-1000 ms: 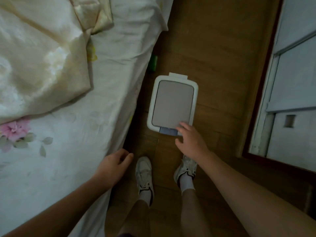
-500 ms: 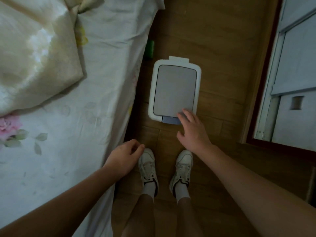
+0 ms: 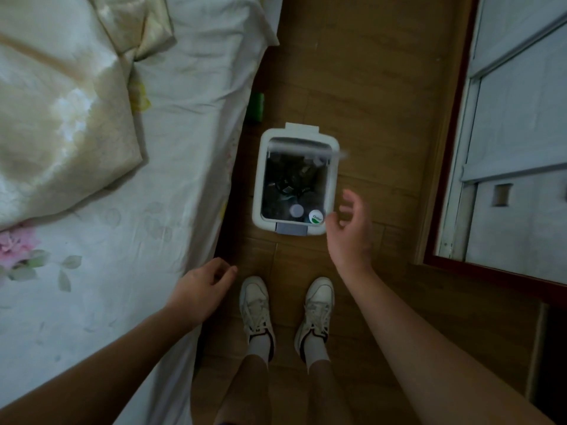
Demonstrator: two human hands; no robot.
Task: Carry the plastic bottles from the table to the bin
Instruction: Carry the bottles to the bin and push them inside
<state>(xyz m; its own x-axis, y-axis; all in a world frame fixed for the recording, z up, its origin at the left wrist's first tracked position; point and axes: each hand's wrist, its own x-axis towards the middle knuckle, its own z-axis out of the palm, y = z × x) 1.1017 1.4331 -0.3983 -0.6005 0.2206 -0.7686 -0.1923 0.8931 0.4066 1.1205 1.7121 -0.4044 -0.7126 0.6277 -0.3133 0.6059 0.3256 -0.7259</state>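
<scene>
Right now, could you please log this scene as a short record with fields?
bin: on the floor beside the bed, lid open
contents: dark rubbish, two round caps near the front edge
left hand: empty, at the bed's edge
right hand: empty, open, just right of the bin
feet: white shoes, facing the bin

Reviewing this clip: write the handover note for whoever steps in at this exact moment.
Left hand: empty, loosely curled by the bed edge.
Right hand: empty, open, beside the bin, touching nothing.
Bin: on the floor ahead of the shoes, lid swung open. Inside, dark litter and two round caps near the front, probably bottles.
Done: bin opened.
Left: no bottle in hand and no table in view; fetch any remaining bottles and drop them in.
</scene>
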